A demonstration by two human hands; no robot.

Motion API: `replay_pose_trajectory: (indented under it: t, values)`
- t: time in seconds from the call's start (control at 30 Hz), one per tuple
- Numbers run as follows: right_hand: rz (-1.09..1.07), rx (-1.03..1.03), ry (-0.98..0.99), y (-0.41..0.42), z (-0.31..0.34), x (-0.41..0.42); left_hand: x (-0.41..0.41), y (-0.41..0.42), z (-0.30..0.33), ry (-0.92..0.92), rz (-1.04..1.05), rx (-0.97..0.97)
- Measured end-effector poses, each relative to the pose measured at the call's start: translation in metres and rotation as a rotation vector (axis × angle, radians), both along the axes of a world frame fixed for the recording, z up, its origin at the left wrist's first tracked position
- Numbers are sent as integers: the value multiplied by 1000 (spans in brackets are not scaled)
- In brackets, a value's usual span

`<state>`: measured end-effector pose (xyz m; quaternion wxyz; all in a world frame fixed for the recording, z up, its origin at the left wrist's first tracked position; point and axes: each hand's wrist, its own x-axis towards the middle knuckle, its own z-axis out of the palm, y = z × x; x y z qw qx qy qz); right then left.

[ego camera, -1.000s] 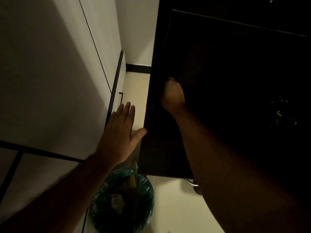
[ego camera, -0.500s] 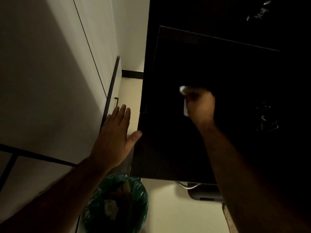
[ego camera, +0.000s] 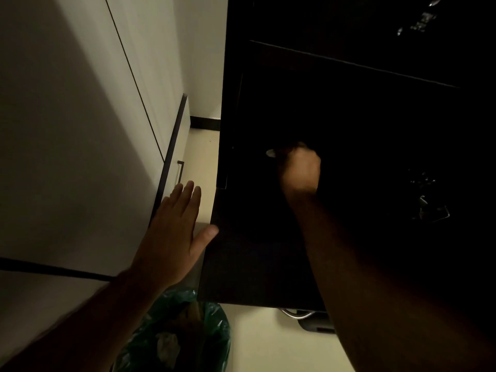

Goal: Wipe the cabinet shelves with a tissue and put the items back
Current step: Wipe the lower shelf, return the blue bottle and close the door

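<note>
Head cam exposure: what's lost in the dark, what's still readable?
Head view: cabinet interior nearly black, shelf detail lost; right hand dim, tissue only a pale scrap; left hand and wall lit, readable; bin shadowed; wide-angle lines slanted.

Cabinet: dark matt wood-look cabinet shelf (ego camera: 268, 251), under the right hand.
Tissue: white crumpled paper tissue (ego camera: 271, 153), at that hand's knuckles.
Liner: glossy green plastic bin liner (ego camera: 214, 334), below the left hand.

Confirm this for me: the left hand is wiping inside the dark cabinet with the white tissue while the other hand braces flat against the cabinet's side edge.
Not quite. In the head view, the right hand grips the white tissue inside the dark cabinet. The left hand is the one braced flat, thumb against the cabinet's side edge.
</note>
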<state>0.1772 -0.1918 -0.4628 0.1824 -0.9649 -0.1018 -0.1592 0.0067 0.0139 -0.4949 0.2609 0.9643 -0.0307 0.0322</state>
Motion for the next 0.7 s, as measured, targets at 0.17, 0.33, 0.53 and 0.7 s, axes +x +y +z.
replay_pose_trajectory:
  t: [0.17, 0.33, 0.53, 0.7]
  values:
    - [-125, 90, 73, -2, 5, 6, 2, 0, -3, 16, -6, -7]
    - [-370, 616, -196, -15, 73, 0, 9, 0, 1, -4, 11, 9]
    - [-179, 469, -270, 24, 70, 0, 16, 4, 5, -33, 16, 10]
    - [-140, 169, -84, 41, 20, 4, 12, 1, 1, -25, 8, 21]
